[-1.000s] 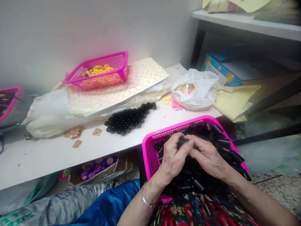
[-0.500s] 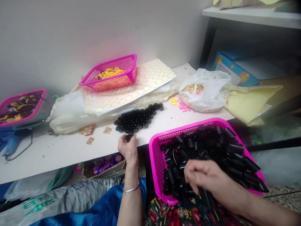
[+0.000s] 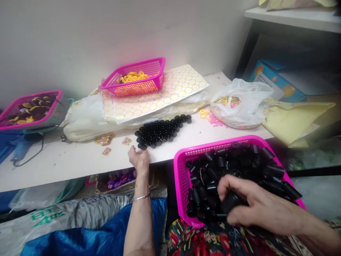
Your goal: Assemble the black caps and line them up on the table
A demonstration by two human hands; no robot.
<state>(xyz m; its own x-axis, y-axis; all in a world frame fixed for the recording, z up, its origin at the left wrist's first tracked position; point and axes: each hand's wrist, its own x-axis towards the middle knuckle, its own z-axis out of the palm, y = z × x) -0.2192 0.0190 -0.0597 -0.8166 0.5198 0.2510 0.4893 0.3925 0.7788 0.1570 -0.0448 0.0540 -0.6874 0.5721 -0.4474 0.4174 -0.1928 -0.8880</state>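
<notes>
My left hand [image 3: 139, 160] is at the front edge of the white table, thumb and fingers apart, with nothing visible between them. Just beyond its fingertips stands a tight cluster of black plastic cylinders [image 3: 160, 131], upright in slanting rows with hollow round tops. My right hand [image 3: 246, 201] is over the near side of a pink basket [image 3: 179, 185], its fingers wrapped round a black cylinder [image 3: 231, 202]. Many more black cylinders [image 3: 221, 161] lie jumbled in that basket, which rests at the person's lap against the table.
Behind the cluster, a sheet of round stickers [image 3: 154, 103] lies under a pink basket of yellow pieces [image 3: 133, 89]. A plastic bag of colourful beads [image 3: 245, 103] is to the right. At left are another pink basket [image 3: 57, 97], a blue glue gun [image 3: 22, 147] and small wrapped packets [image 3: 106, 138].
My left hand has let go of a black cylinder at the cluster's near edge and drawn back slightly. The right hand now shows a black cylinder in its grip. The view has shifted left.
</notes>
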